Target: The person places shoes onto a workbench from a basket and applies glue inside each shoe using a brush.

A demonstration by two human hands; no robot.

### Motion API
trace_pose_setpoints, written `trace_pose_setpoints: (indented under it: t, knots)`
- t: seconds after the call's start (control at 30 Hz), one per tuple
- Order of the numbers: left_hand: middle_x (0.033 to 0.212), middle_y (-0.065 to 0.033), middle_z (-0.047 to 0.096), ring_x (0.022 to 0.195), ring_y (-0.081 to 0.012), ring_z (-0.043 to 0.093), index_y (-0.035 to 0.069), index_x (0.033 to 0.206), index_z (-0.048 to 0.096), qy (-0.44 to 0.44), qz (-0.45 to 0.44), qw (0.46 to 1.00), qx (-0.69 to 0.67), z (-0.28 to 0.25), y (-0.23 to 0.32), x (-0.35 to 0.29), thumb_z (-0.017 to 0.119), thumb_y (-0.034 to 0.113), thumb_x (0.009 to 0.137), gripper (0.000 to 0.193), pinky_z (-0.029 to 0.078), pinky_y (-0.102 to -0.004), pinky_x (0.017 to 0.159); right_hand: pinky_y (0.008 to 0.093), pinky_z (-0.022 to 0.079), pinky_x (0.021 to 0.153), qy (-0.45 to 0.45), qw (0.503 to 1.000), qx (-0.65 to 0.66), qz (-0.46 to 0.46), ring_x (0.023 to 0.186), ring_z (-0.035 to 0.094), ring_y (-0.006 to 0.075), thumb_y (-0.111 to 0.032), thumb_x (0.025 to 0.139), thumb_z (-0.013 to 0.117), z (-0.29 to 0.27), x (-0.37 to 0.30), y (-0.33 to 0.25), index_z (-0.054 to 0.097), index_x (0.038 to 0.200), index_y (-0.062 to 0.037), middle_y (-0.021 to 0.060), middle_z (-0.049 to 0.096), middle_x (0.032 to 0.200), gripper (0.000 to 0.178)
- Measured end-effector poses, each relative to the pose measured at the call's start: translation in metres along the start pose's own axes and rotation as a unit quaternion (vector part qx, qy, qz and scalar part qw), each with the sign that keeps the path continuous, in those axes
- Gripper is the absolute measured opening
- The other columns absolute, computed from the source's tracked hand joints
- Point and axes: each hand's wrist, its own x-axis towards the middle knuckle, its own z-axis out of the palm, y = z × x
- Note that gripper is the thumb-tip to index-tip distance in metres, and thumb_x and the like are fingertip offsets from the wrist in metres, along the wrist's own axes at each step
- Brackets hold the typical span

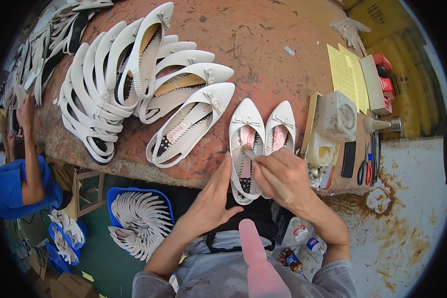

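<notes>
A pair of white pointed slingback shoes with small bows stands on the worn reddish-brown table, toes away from me. My right hand [285, 179] is closed around a brush with a pale wooden handle [276, 185]. The brush tip reaches into the opening of the left shoe [247, 122], over its pale insole. Along the outer left side of that shoe, my left hand [211, 198] lies with fingers stretched and thumb apart. Partly behind my right hand is the other shoe [281, 119]. A single white slingback [191, 124] lies tilted just to the left.
More white slingbacks [104, 84] are stacked at the left. On the right are a whitish plastic container [338, 116], a black phone [349, 160], pliers [366, 169] and yellow sheets [347, 74]. A blue basket [171, 198] of insole-like pieces stands below. Another person [20, 184] works far left.
</notes>
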Motion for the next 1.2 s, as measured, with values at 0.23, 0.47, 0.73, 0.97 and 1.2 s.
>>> trace_pose_setpoints:
  t: [0.23, 0.47, 0.73, 0.97, 1.2]
  knots:
    - [0.12, -0.0201, 0.068, 0.105, -0.0414, 0.068, -0.001, 0.131, 0.066, 0.137, 0.047, 0.941, 0.305, -0.062, -0.01, 0.033, 0.074, 0.0, 0.087, 0.045, 0.056, -0.0477, 0.094, 0.0385, 0.054, 0.062, -0.008, 0.999, 0.0, -0.042, 0.067, 0.063, 0.0278, -0.001, 0.082, 0.08, 0.003, 0.005, 0.011, 0.074, 0.091, 0.0021, 0.0103, 0.065, 0.079, 0.012]
    - [0.099, -0.0184, 0.063, 0.082, -0.0374, 0.071, -0.001, 0.101, 0.064, -0.044, -0.021, 0.92, 0.389, -0.054, 0.002, 0.039, 0.061, 0.004, 0.092, 0.01, 0.06, -0.0465, 0.069, 0.0278, 0.046, 0.053, 0.213, 0.946, 0.101, 0.221, 0.058, 0.062, 0.0135, -0.003, 0.086, 0.073, -0.08, -0.024, -0.003, 0.072, 0.084, 0.0011, 0.0078, 0.069, 0.071, 0.005]
    - [0.121, -0.0209, 0.069, 0.11, -0.0419, 0.067, 0.003, 0.126, 0.07, 0.11, 0.109, 0.912, 0.38, -0.055, 0.013, 0.095, 0.067, 0.0, 0.085, 0.041, 0.055, -0.0487, 0.09, 0.0282, 0.054, 0.064, 0.146, 0.893, -0.053, 0.422, 0.068, 0.07, 0.013, -0.009, 0.089, 0.078, -0.124, -0.098, 0.053, 0.078, 0.091, 0.0025, 0.0096, 0.078, 0.081, 0.011]
    - [0.14, -0.0165, 0.066, 0.129, -0.0425, 0.063, 0.009, 0.118, 0.077, 0.052, 0.108, 0.894, 0.432, -0.04, -0.077, 0.125, 0.067, -0.001, 0.083, 0.038, 0.062, -0.0503, 0.094, 0.0342, 0.054, 0.063, 0.164, 0.912, -0.033, 0.374, 0.069, 0.071, 0.0242, -0.005, 0.083, 0.083, -0.114, -0.095, 0.034, 0.079, 0.088, 0.0001, 0.0111, 0.078, 0.083, 0.008]
    - [0.148, -0.0176, 0.061, 0.135, -0.0441, 0.058, 0.003, 0.132, 0.069, 0.11, 0.016, 0.918, 0.38, -0.03, -0.063, 0.131, 0.065, -0.004, 0.085, 0.047, 0.057, -0.051, 0.101, 0.0364, 0.051, 0.06, 0.073, 0.963, -0.169, 0.199, 0.065, 0.066, 0.0244, -0.001, 0.082, 0.081, -0.117, -0.091, 0.026, 0.077, 0.082, -0.0032, 0.0076, 0.072, 0.077, 0.005]
